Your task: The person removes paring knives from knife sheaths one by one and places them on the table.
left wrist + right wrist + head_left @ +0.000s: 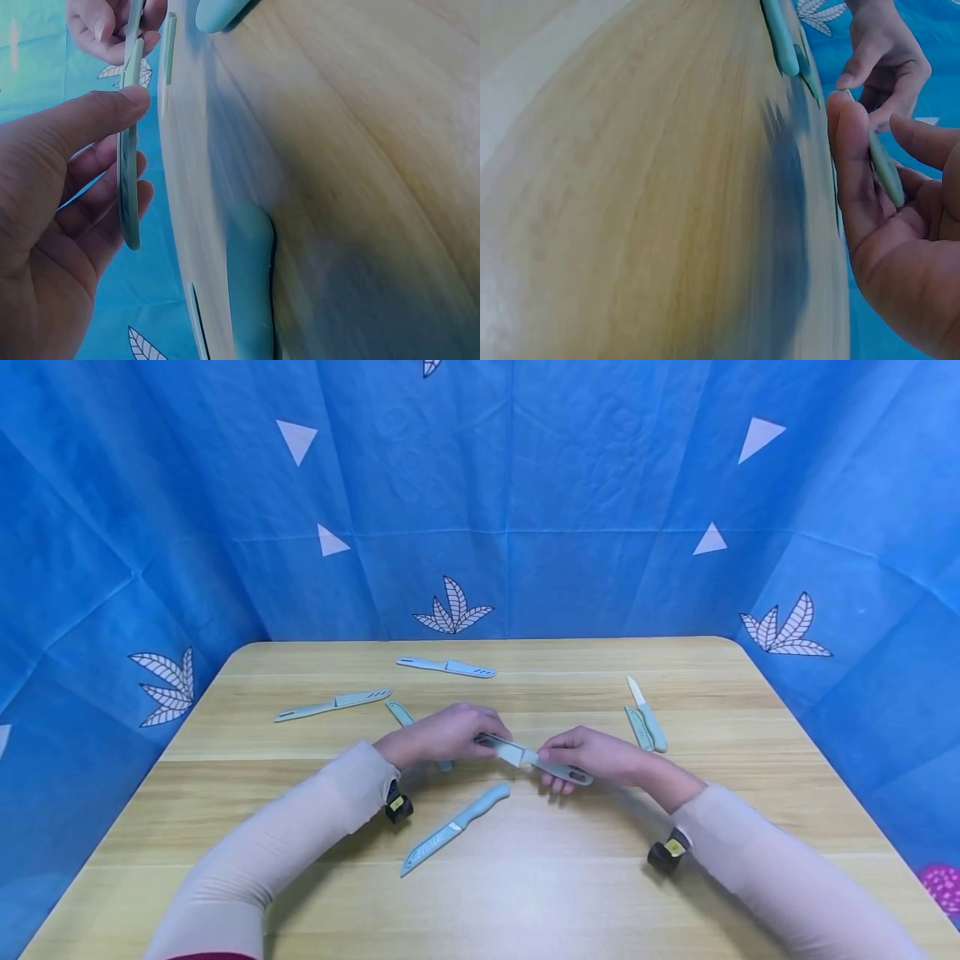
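Both hands hold one pale green knife above the middle of the table. In the head view my left hand (465, 731) pinches the sheath (512, 752) between thumb and fingers. My right hand (592, 756) grips the knife's handle (562, 770), which has a slot at its end. The left wrist view shows the left thumb pressed on the edge of the sheath (129, 202). In the right wrist view the handle (886, 171) lies against curled fingers. How much of the blade sits inside the sheath cannot be told. A sheathed blue knife (480, 807) lies just in front of the hands.
Two more sheathed knives lie at the back (427, 663) and left (303, 712). A green piece (400, 713) lies partly hidden under the left forearm. At right, a bare-bladed knife (650, 727) lies beside a sheath (638, 727). Blue curtains (510, 502) surround the wooden table (562, 893).
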{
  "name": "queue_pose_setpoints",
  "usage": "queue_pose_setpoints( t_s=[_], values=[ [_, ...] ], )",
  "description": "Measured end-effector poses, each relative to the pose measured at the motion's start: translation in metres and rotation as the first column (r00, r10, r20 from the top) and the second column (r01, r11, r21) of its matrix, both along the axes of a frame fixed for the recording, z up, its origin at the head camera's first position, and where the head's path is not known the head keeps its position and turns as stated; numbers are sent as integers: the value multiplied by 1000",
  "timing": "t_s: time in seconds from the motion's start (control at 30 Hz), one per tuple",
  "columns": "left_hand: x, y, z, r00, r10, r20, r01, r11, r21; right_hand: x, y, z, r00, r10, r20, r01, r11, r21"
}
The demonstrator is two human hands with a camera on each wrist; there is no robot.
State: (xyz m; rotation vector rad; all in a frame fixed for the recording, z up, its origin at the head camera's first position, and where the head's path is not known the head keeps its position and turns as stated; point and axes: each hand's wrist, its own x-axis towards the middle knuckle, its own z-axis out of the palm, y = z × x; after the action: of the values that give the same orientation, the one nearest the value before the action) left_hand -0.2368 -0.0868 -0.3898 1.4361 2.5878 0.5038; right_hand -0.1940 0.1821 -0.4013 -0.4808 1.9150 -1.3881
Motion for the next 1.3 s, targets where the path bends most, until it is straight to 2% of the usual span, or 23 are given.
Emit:
queue_pose_setpoints(
  t_s=[0.3,0.5,0.9,1.1,1.3],
  values=[
    [3,2,1,1000,-22,-11,22,1000,15,-4,-3,-8,985,39,166,-23,995,-98],
    [4,0,-1,999,-34,-21,35,999,40,-2,-6,-9,974,28,224,3,990,-138],
    [5,-6,-4,1000,-19,-10,20,997,74,-1,-10,-7,975,26,220,6,989,-145],
    [6,-10,-2,997,55,58,-61,993,104,-3,-11,-6,983,28,182,-7,993,-119],
    [6,-12,-3,982,127,142,-146,980,137,-6,-9,-1,989,37,145,-22,995,-100]
  ],
)
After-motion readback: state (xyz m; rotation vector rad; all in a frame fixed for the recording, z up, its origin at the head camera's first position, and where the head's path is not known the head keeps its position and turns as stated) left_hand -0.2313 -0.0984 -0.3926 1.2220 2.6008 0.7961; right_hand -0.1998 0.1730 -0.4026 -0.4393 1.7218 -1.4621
